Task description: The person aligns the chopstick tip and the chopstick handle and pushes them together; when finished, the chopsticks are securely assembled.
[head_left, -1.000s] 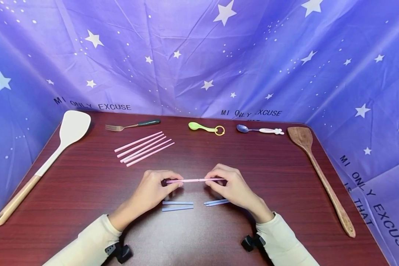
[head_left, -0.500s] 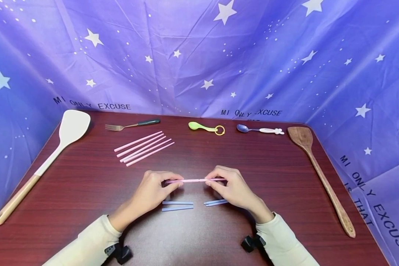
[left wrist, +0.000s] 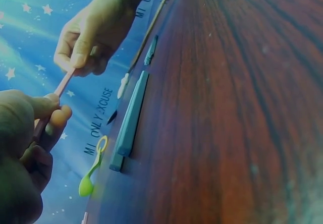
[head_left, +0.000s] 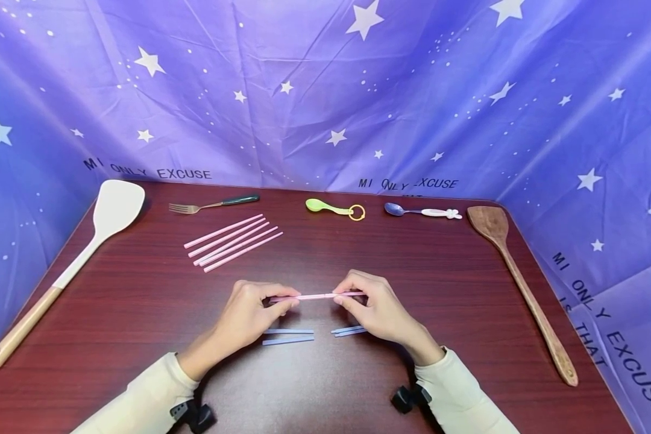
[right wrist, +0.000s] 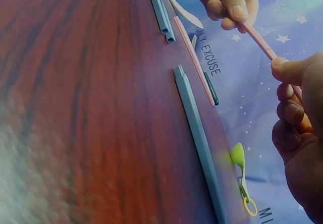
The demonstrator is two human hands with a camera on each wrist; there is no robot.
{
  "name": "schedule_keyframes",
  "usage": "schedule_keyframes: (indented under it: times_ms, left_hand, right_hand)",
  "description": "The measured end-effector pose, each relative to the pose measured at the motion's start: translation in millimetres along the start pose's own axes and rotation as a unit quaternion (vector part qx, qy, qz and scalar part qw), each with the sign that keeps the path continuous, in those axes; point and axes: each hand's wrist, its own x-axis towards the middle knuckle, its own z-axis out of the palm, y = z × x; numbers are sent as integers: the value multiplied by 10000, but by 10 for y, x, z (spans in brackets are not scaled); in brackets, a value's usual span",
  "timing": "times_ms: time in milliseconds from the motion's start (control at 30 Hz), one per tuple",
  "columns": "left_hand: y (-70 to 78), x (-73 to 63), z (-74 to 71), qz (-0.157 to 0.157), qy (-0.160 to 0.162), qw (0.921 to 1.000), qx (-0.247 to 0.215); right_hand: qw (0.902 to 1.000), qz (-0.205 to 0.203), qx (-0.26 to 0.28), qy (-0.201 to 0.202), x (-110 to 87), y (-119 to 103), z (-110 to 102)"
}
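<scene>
A thin pink stick (head_left: pixel 313 296) is held level above the table between my two hands, with a seam visible near the right fingertips. My left hand (head_left: pixel 255 310) pinches its left part between thumb and fingers. On the other part my right hand (head_left: pixel 377 304) has a similar pinch; the stick's outer ends are partly hidden by the hands. Below and nearer me lie two blue stick pieces (head_left: pixel 289 341) on the left and more blue stick pieces (head_left: pixel 348 331) on the right, partly covered by the right hand. In the right wrist view, a blue piece (right wrist: pixel 194 120) has a narrower tip.
Several pink sticks (head_left: pixel 244 237) lie slanted beyond my left hand. Along the back are a fork (head_left: pixel 211 205), a green spoon (head_left: pixel 331 207) with a yellow ring and a purple spoon (head_left: pixel 412 210). A white spatula (head_left: pixel 118 208) and a wooden spatula (head_left: pixel 507 247) lie at the sides.
Both hands keep their pinch on the pink stick and have barely moved. The head view has shifted slightly, so everything sits a little further left.
</scene>
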Motion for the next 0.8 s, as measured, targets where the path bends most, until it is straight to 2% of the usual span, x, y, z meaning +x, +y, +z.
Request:
schedule_keyframes:
  times_ms: [333, 533, 667, 800]
  left_hand:
    - [26, -17, 38, -210, 63, 9997, -139]
    - [39, 15, 38, -261, 76, 9995, -127]
    - [35, 13, 9, -241, -28, 9996, -161]
    - [12, -14, -52, -152, 18, 9999, 39]
  right_hand:
    - [9999, -84, -75, 123, -17, -19, 18]
    - [9998, 11, -183, 79, -3, -46, -28]
    - [9998, 94, -173, -70, -2, -19, -41]
    - [9997, 129, -149, -133, 1, 20, -48]
